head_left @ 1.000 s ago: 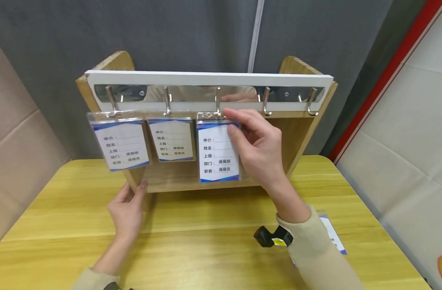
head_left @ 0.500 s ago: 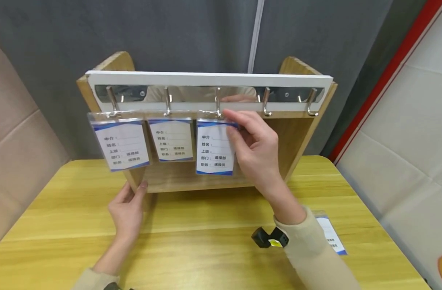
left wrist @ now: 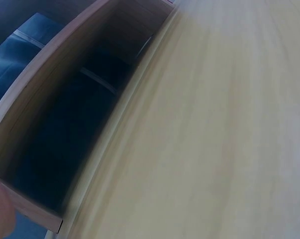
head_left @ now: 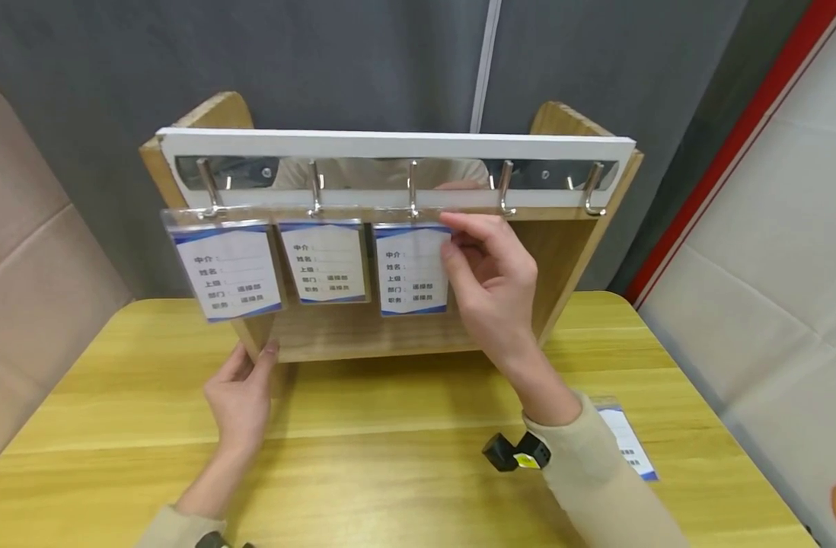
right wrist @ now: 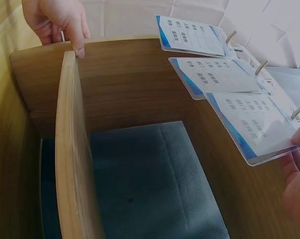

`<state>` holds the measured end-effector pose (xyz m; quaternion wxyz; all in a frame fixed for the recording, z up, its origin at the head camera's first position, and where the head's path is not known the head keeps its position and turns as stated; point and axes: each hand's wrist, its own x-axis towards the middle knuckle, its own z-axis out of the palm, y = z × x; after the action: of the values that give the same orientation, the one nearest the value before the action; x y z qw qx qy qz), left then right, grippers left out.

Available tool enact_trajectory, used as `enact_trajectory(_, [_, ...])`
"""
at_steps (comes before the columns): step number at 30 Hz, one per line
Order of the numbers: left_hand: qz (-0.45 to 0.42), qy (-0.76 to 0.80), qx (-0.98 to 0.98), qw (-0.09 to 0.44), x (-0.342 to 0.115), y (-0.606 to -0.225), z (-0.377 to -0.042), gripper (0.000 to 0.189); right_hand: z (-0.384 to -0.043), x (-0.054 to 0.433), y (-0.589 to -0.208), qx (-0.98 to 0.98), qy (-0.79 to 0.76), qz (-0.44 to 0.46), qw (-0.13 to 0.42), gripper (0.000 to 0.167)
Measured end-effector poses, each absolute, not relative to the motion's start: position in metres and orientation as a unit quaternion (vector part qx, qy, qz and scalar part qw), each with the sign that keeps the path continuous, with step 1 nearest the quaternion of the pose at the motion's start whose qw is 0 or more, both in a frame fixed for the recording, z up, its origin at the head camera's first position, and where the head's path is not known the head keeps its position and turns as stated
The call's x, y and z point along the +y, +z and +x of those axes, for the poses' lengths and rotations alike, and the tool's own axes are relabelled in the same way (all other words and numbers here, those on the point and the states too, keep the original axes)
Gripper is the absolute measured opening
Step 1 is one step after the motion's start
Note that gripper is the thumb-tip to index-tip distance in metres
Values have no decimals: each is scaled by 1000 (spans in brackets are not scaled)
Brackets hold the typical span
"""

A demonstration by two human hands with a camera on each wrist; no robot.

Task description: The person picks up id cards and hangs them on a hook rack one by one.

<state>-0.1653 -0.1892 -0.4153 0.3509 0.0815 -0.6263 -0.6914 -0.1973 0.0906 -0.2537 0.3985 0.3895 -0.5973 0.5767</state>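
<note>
On the middle hook (head_left: 413,186) of the wooden rack (head_left: 349,339), or right at it anyway, is where the 3rd card (head_left: 413,270) is held; the hook tip is seen at its top edge, but whether the slot is fully seated can't be told. Its upper right corner is pinched between thumb and index finger of the right hand (head_left: 496,281). The rack's lower left corner is gripped by the left hand (head_left: 241,399).

Biggest worry imo: if the slot is only caught on the tip, the 3rd card could be dropped onto the table (head_left: 363,457) once the pinch is loosened. The 2nd card (head_left: 325,262) is hung just beside it, so it could get knocked by a sideways tug. And if the rack gets pushed hard with the corner grip eased, it could probably be tipped or slid.

Count, for anyone interested: 1 rack, 5 hooks, 2 of them bare (4th hook (head_left: 505,186) and 5th hook (head_left: 593,190)). 4 cards can be seen: 3 at the rack, 1st card (head_left: 229,270) included, plus 1 loose card (head_left: 627,441) laid on the table, partly covered by the right sleeve (head_left: 589,464). Whether more are hidden under there can't be told. 2 hands, 0 idle.
</note>
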Motion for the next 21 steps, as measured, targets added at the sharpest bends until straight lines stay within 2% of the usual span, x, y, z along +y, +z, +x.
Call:
enact_trajectory(11, [87, -694, -623, 350, -190, -414, -165, 32, -197, 94, -259, -591, 590, 392, 386, 25])
enact_trajectory(21, [82, -691, -625, 353, -190, -415, -166, 33, -196, 112, -267, -604, 596, 356, 391, 30])
